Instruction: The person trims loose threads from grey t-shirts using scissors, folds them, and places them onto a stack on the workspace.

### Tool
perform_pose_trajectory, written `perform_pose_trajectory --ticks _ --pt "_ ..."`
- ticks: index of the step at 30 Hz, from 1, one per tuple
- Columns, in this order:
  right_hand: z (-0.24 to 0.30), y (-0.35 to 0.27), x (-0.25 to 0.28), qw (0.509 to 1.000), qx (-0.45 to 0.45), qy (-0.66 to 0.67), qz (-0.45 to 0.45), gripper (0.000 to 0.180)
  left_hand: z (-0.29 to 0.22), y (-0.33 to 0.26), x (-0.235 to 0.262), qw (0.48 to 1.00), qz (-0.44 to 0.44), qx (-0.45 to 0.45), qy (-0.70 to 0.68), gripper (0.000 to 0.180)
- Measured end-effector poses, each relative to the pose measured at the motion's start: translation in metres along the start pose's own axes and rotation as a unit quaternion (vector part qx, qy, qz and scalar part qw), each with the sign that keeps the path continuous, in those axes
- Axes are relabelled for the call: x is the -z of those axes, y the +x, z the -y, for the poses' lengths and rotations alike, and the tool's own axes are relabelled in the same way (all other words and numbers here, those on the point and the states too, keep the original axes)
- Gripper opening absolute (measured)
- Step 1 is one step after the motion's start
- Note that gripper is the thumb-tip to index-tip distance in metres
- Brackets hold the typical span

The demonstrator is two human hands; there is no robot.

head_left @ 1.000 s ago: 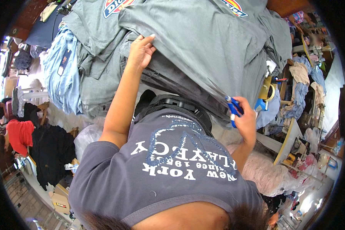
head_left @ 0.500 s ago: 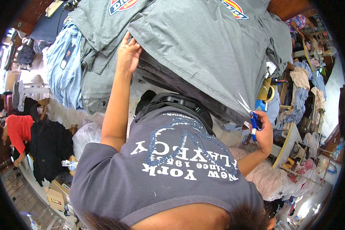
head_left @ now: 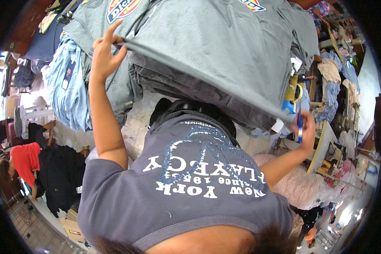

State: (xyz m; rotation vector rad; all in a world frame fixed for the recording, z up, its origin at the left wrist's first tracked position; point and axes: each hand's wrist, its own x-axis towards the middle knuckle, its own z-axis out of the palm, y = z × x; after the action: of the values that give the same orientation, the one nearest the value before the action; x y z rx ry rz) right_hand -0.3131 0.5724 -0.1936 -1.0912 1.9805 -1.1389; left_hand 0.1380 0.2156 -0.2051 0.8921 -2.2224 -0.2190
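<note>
Cluttered background [head_left: 330, 86], grey shirt [head_left: 224, 46] in left fingers [head_left: 110, 37], blue-handled scissors [head_left: 300, 132] half hidden in the grip of right fingers [head_left: 309, 123].

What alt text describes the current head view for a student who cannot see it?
A person's left hand and right hand hold the near edge of a grey garment taut above a stack of darker grey cloth, with blue-handled scissors also in the right hand. Light blue clothing hangs at the left.
</note>
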Motion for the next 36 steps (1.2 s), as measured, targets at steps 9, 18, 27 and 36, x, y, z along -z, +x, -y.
perform_pose_trajectory --ticks 9,18,27,36 --pt "-0.017 0.072 -0.033 0.984 0.023 0.002 -0.178 0.047 0.055 0.029 -0.069 0.983 0.045 0.114 -0.135 0.035" --pt "0.042 -0.01 -0.025 0.968 -0.118 -0.144 0.167 0.054 -0.011 0.018 -0.089 0.994 -0.107 -0.022 0.018 0.019" --pt "0.048 0.025 -0.031 0.987 0.031 -0.085 -0.13 0.046 -0.078 0.012 -0.151 0.994 0.059 -0.073 -0.054 0.023" --pt "0.038 0.116 -0.145 0.983 0.114 -0.104 -0.096 0.04 -0.074 0.022 -0.143 0.979 0.163 -0.119 -0.004 0.01"
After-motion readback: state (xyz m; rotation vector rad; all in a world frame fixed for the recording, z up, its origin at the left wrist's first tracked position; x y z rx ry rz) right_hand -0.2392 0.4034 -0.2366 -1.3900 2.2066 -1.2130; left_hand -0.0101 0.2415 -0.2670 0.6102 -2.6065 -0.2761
